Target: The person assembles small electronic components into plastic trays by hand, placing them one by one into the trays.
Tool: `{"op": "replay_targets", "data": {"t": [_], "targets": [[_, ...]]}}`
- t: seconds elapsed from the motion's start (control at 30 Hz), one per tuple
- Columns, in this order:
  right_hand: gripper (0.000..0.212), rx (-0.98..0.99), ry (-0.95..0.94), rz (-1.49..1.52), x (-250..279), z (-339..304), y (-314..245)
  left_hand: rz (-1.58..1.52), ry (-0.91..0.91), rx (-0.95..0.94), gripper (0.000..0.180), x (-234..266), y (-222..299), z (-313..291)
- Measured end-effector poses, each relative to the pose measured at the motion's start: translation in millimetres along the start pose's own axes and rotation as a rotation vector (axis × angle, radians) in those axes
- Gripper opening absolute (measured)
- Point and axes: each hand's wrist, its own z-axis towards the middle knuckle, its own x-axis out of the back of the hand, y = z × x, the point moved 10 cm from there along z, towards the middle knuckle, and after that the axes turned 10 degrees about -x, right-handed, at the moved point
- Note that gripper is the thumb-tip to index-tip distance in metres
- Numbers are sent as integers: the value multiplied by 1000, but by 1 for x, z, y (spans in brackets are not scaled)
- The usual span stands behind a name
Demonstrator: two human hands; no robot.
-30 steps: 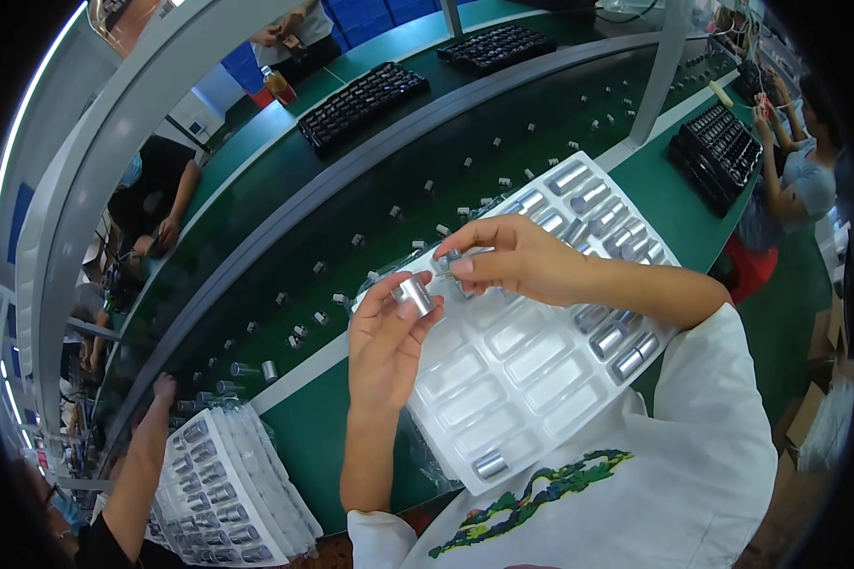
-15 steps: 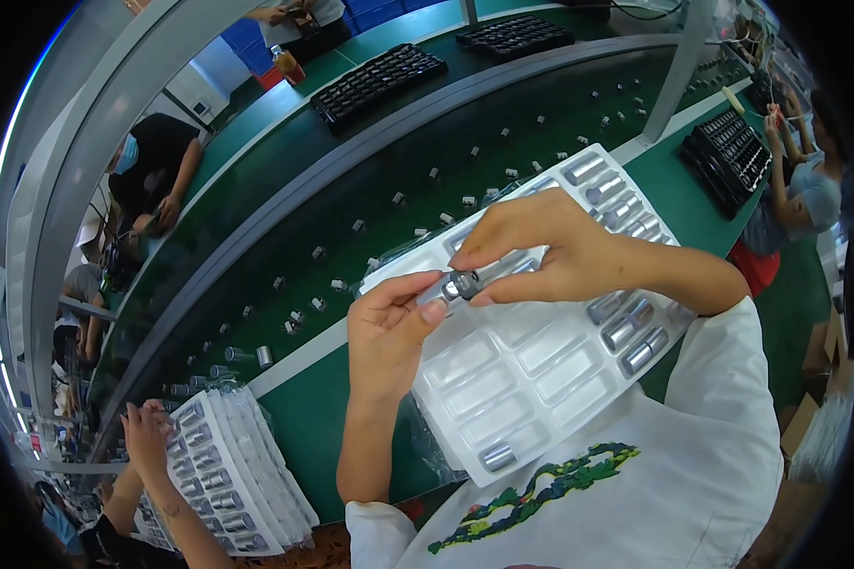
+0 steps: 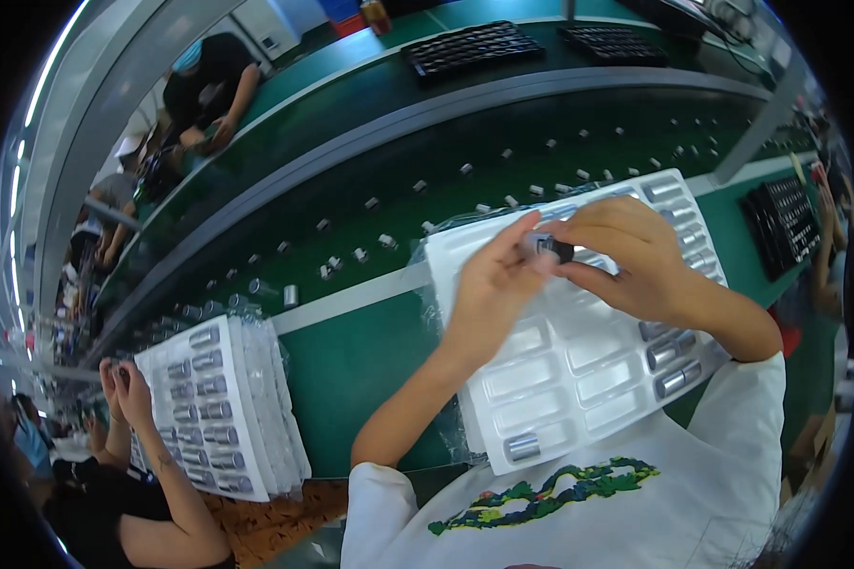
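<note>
Both my hands meet over the upper part of a white moulded tray (image 3: 562, 384), around a small silver tube (image 3: 544, 244) with a dark end. My left hand (image 3: 496, 284), slightly blurred, grips the silver part between thumb and fingers. From the other side, my right hand (image 3: 631, 256) pinches at the dark end with thumb and forefinger. Silver cylinders lie in the tray's right-hand compartments, among them a cylinder (image 3: 678, 377) near its right edge. Another silver cylinder (image 3: 522, 447) lies in the bottom left compartment. My hands cover part of the upper rows.
Beyond the tray runs a green conveyor belt (image 3: 417, 204) with many small silver pieces. At left, another person's hands (image 3: 123, 384) are beside a stack of filled white trays (image 3: 256, 408). Black racks (image 3: 474, 47) stand at the back; another black rack (image 3: 783, 223) is at right.
The view has shifted, so the scene sits further right and lower at the back. My hands still meet at the tube, which now points differently; my left fingers have changed position around it.
</note>
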Motion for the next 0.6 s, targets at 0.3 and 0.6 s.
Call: {"op": "replay_targets", "data": {"t": [0.3,0.6], "targets": [[58,176,-101,-178,-24,20,-29,-40,-87,-3,32,-2,1,3],[45,172,-203,-367,-65,47,-19,-25,15,-115,46,17,-14,17]]}}
